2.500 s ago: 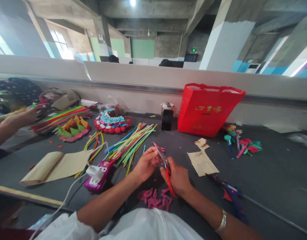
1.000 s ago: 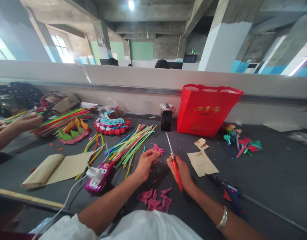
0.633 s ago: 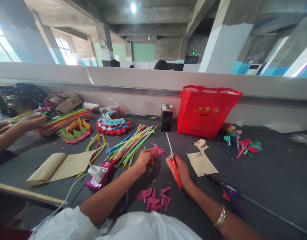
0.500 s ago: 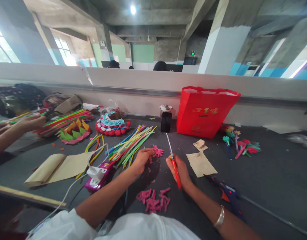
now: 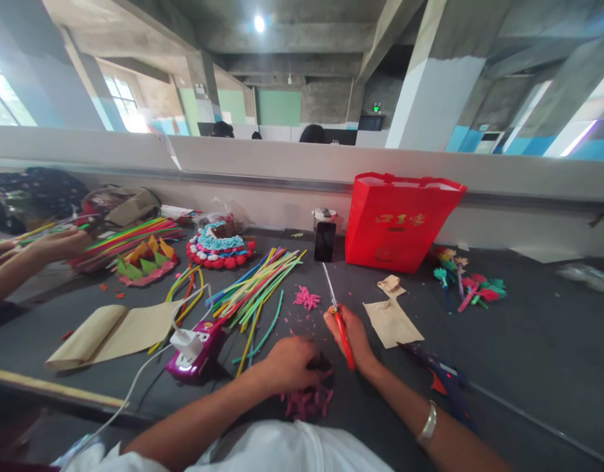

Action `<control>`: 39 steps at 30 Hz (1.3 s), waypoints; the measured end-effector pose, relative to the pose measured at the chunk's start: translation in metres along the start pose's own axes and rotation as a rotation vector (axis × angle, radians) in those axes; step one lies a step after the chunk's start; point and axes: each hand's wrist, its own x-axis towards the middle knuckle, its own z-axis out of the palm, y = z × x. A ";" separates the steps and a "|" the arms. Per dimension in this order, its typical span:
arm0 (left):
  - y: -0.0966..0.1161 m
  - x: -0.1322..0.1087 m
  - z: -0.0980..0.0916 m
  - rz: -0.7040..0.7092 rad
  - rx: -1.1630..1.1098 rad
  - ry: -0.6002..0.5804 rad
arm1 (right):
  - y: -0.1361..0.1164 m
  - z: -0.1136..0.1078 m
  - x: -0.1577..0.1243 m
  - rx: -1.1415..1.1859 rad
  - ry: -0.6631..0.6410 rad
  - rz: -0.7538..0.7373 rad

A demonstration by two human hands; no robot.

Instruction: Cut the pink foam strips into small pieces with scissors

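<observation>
My right hand [image 5: 353, 337] is closed around the red-handled scissors [image 5: 343, 333], whose blades point away from me over the dark table. Close to my body, my left hand [image 5: 296, 364] reaches over a pile of cut pink pipe cleaner pieces [image 5: 304, 401]; its fingertips are dark and blurred, so their grip does not show. Beyond it lies a small pink pipe cleaner bunch [image 5: 307, 297], with pink bits scattered below. A teal pipe cleaner [image 5: 275, 333] curves just left of these, beside a bundle of many-coloured pipe cleaners [image 5: 262, 282].
A glue gun [image 5: 442, 377] and brown paper [image 5: 394, 322] lie at right, near pipe cleaner flowers [image 5: 479, 288]. A red bag [image 5: 400, 223] and a phone [image 5: 324, 241] stand behind. At left are a purple power strip [image 5: 196, 357] with a white cable, and another person's hand [image 5: 60, 246].
My left hand has left the small pink bunch on the table and moved back toward me, over the pink pile. My right hand keeps holding the scissors in nearly the same place.
</observation>
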 end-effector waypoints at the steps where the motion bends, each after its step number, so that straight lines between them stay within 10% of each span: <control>1: 0.003 0.003 0.002 -0.016 0.044 -0.048 | 0.000 0.000 0.000 0.000 -0.003 -0.002; 8: -0.002 0.020 -0.007 -0.020 -0.130 -0.147 | -0.005 -0.001 0.000 0.010 -0.032 -0.012; 19: -0.038 0.050 -0.028 -0.105 -1.421 0.025 | -0.006 -0.001 0.000 0.009 -0.038 0.028; 24: -0.046 0.048 -0.021 -0.107 -1.638 0.011 | -0.008 -0.001 -0.001 0.013 -0.043 0.030; 29: -0.048 0.049 -0.019 -0.016 -1.496 0.072 | -0.006 -0.001 -0.001 0.037 -0.027 0.038; 39: -0.018 0.037 0.002 0.329 -0.212 -0.090 | -0.002 -0.005 0.002 0.102 -0.018 0.052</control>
